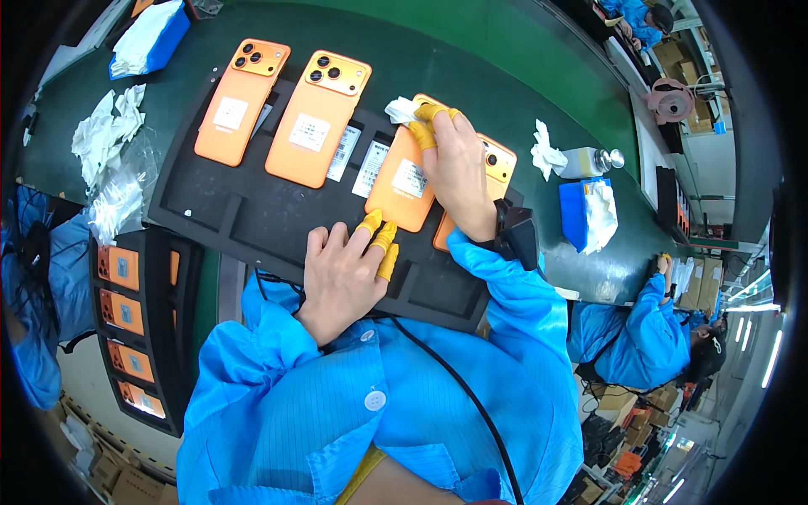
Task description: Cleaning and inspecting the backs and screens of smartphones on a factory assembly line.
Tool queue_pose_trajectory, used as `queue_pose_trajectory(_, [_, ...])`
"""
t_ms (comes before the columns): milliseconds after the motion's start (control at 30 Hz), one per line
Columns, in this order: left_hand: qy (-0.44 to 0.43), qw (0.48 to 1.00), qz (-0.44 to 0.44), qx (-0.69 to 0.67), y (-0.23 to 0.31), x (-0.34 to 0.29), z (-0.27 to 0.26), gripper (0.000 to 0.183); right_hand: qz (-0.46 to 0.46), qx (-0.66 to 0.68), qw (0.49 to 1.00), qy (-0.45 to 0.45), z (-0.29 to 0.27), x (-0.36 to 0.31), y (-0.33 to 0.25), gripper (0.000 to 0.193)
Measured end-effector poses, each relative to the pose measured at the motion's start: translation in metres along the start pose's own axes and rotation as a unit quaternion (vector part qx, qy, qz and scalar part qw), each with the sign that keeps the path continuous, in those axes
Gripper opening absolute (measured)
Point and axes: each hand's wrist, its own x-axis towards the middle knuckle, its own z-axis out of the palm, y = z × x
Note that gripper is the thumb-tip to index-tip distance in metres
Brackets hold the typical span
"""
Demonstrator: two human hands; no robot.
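Note:
In a black foam tray (278,220) lie several orange phones, backs up, with white labels on them. The third phone (387,192) from the left is under both hands. My right hand (459,168), with yellow finger cots, pinches a white wipe (402,110) at that phone's camera end, which the fingers partly cover. At its lower edge rest the cotted fingertips of my left hand (343,273), fingers apart and holding nothing. Partly behind my right hand is another phone (498,162). To the left lie two more, a leftmost phone (221,145) and a second phone (331,109).
Crumpled wipes (109,139) and clear plastic lie left on the green table. Blue boxes of wipes stand at far left (172,42) and right (574,215), near a bottle (585,162). Another tray of phones (126,316) sits lower left. A co-worker (644,345) is at right.

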Motion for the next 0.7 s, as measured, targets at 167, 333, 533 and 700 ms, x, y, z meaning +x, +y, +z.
queue_pose_trajectory(167, [-0.008,1.000,0.004,0.014,0.000,-0.002,0.001,0.017,-0.018,0.004,0.999,0.027,0.002,0.031,0.022,0.015])
queue_pose_trajectory(333, [-0.003,1.000,-0.003,0.008,-0.001,0.001,0.000,0.017,-0.011,-0.006,0.999,0.035,0.000,0.007,0.018,0.012])
queue_pose_trajectory(533, [0.003,1.000,0.014,0.014,-0.002,-0.001,0.002,0.017,-0.052,0.030,0.998,0.017,0.000,0.014,0.013,0.024])
queue_pose_trajectory(700, [0.024,1.000,0.011,0.014,-0.002,0.000,0.002,0.016,0.001,-0.009,0.999,0.047,0.003,-0.003,0.023,0.017])
